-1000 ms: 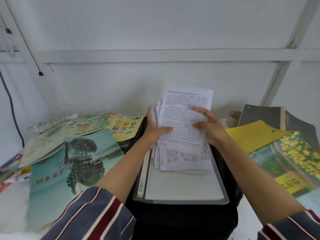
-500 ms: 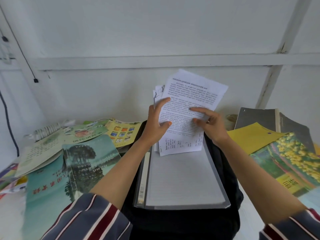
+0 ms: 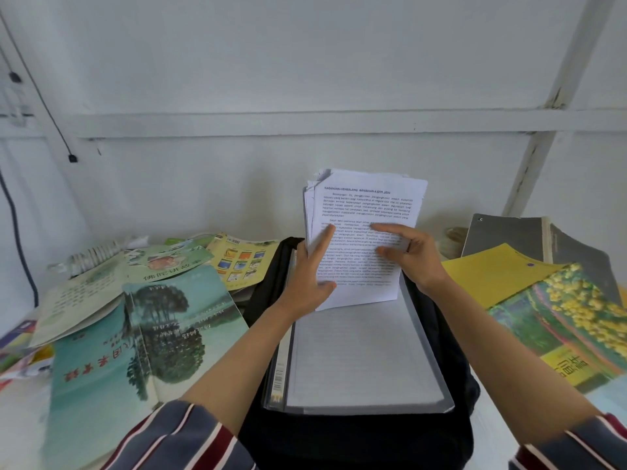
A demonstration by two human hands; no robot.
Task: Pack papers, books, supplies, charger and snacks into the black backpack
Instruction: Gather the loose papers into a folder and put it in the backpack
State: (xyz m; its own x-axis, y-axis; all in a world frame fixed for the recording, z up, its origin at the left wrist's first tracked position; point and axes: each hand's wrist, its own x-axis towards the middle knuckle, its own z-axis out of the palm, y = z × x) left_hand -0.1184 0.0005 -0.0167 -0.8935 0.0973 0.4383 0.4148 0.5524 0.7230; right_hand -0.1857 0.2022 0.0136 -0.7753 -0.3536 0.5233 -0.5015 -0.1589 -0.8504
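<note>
Both hands hold a sheaf of printed papers upright between them. The left hand grips its left edge and the right hand pinches its right edge, apparently to square the sheets. Directly beneath the hands, a clear folder lies across the black backpack.

A white wall is crossed by a horizontal rail; a thin black cable is seen at upper left.

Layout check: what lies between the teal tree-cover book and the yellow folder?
Head view: the black backpack, a clear file lying on it, and the left hand and right hand holding papers.
</note>
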